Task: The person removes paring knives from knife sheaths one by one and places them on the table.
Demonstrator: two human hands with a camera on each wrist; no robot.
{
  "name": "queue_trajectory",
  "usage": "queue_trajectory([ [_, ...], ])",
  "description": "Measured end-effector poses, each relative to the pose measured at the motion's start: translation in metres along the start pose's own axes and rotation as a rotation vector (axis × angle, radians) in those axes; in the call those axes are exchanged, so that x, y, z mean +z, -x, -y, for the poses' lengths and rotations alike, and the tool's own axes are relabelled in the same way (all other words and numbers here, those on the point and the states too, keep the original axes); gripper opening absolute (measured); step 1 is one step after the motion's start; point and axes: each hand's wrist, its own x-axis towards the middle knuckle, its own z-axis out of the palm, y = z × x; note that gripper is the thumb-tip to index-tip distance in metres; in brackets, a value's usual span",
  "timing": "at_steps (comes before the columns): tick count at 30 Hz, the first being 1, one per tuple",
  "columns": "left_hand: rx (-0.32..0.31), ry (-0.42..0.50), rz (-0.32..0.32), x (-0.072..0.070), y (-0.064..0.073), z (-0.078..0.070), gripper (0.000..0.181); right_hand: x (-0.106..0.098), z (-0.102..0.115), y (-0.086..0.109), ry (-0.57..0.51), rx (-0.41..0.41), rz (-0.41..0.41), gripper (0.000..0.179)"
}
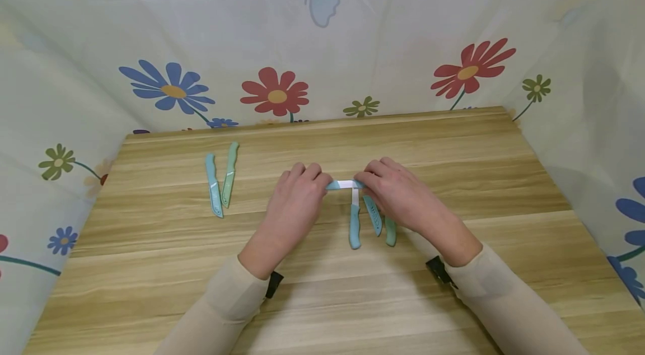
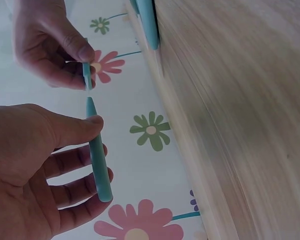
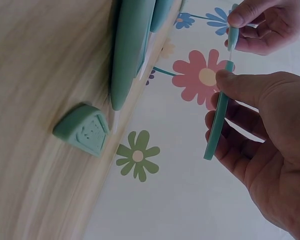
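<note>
Between the two hands stretches a small paring knife with a bare white blade (image 1: 345, 184). My left hand (image 1: 299, 198) pinches its blue handle (image 2: 99, 165), thumb on one side and fingers on the other. Thumb and fingers of my right hand (image 1: 403, 192) grip a flat blue blade sheath (image 3: 219, 117), with part of the blade showing between sheath and handle. Just below, on the table, lie a second blue-handled knife (image 1: 355, 226) with its blade out, a loose blue sheath (image 1: 373, 215) and a green piece (image 1: 390, 232), partly hidden by my right hand.
On the left of the wooden table (image 1: 151, 265) lie a sheathed blue knife (image 1: 214, 186) and a sheathed green knife (image 1: 230, 174), side by side. A white curtain (image 1: 378, 52) printed with flowers stands along the table's back edge and both sides.
</note>
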Motion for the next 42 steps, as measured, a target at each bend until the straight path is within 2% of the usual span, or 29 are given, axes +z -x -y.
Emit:
queue_trajectory([
  [16,-0.006,0.001,-0.010,-0.0006,0.0002,0.0029,0.017,-0.0020,-0.0015,0.0016,0.019,0.004,-0.013,0.030],
  [42,-0.023,0.004,-0.029,-0.0041,0.0015,0.0047,0.014,-0.0056,-0.0028,0.0012,0.019,0.029,0.015,0.031],
])
